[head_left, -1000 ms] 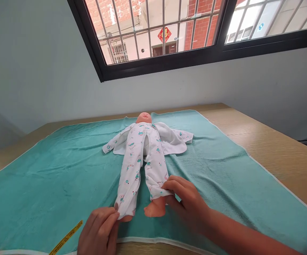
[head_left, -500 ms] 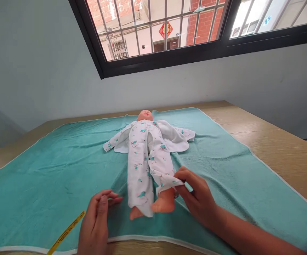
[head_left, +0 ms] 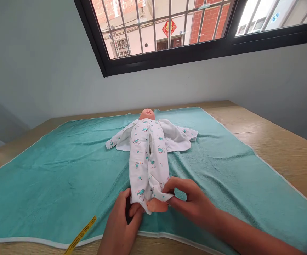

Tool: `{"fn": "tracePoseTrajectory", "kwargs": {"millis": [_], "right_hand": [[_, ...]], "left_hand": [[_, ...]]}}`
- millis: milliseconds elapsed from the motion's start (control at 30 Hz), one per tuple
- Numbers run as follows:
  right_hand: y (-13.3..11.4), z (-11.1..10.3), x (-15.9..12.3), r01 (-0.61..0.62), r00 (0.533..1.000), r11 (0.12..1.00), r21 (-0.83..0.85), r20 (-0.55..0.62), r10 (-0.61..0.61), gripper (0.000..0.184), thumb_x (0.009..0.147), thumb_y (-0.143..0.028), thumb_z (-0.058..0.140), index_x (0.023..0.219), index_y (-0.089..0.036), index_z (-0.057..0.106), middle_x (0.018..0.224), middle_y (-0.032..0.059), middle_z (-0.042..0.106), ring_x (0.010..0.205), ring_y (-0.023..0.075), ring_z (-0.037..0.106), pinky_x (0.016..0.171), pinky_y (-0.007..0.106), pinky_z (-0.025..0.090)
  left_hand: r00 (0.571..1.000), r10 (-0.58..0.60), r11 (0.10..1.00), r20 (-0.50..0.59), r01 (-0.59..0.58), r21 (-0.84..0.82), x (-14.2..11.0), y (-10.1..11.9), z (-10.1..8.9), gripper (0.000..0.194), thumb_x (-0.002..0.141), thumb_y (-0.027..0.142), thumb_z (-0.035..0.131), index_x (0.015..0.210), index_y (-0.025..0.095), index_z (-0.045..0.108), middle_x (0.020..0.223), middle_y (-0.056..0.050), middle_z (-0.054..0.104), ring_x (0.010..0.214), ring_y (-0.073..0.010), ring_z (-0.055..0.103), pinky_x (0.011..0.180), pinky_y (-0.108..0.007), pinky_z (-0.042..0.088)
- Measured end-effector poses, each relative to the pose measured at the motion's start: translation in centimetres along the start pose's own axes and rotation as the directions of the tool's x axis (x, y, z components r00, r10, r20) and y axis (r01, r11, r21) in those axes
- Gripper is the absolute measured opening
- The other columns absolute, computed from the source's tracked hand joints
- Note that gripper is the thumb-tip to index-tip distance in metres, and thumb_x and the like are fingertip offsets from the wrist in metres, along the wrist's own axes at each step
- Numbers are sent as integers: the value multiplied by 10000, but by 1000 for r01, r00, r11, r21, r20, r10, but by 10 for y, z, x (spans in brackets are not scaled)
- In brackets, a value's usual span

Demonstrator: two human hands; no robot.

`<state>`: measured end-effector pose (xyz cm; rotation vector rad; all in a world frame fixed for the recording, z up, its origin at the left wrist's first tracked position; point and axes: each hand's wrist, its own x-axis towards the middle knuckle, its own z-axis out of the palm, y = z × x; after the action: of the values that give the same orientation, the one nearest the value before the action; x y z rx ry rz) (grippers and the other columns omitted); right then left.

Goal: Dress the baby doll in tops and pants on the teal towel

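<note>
A baby doll [head_left: 147,114] lies on its back, head at the far end, in white printed baby trousers [head_left: 139,166] and an opened white jacket [head_left: 178,136]. At the doll's feet, my right hand [head_left: 193,200] pinches the trouser cuff on the right-hand leg between thumb and fingers. A bare doll foot [head_left: 157,205] pokes out under that cuff. My left hand [head_left: 125,217] closes around the lower end of the other trouser leg, by its cuff. Its fingers partly hide the second foot, so exactly how much cloth they grip is unclear.
A teal towel [head_left: 70,177] with white edging lies under the doll on a wooden table [head_left: 275,141]. A yellow printed strip [head_left: 81,235] slants up beside my left wrist. Behind the table rise a grey wall [head_left: 49,71] and a barred window [head_left: 161,28].
My left hand has moved right from the towel onto the left trouser leg's cuff. My right hand has shifted slightly left and down with the other cuff, and the legs lie closer together.
</note>
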<state>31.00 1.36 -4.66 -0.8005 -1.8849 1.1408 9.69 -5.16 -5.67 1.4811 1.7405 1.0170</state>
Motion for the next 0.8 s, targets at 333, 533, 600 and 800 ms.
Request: {"fn": "tracePoseTrajectory", "kwargs": {"millis": [333, 533, 600, 800], "right_hand": [[2, 3, -2, 340, 938, 854, -395, 75, -339, 195, 823, -183, 603, 1017, -203, 603, 884, 52, 626, 808, 175, 553, 745, 322, 474], [1, 21, -5, 614, 759, 489, -620, 294, -580, 254, 873, -159, 571, 1117, -222, 605, 1167, 52, 658, 1102, 198, 556, 1113, 470, 302], [2, 27, -5, 590, 766, 474, -653, 270, -583, 211, 882, -168, 565, 1082, -214, 613, 1149, 48, 669, 1096, 193, 561, 1136, 472, 270], [-1, 37, 0, 438, 865, 594, -675, 137, -482, 90, 897, -286, 588, 902, -197, 597, 923, 35, 683, 947, 188, 579, 1098, 444, 302]], "left_hand": [[983, -6, 995, -184, 24, 98, 11, -5, -1, 264, 832, 392, 512, 974, 210, 641, 908, -44, 722, 800, -227, 656, 698, -329, 518], [930, -111, 993, -352, 87, -83, 3, 2, -2, 252, 802, 372, 557, 974, 197, 614, 943, -35, 710, 833, -202, 655, 697, -277, 519], [933, -87, 995, -350, 64, -76, 2, 3, -3, 224, 815, 364, 559, 953, 198, 620, 912, -29, 702, 806, -193, 647, 687, -269, 515], [982, 125, 991, -139, -130, -27, 1, 2, -4, 196, 856, 371, 574, 800, 204, 662, 952, -35, 653, 876, -178, 617, 746, -255, 511]]}}
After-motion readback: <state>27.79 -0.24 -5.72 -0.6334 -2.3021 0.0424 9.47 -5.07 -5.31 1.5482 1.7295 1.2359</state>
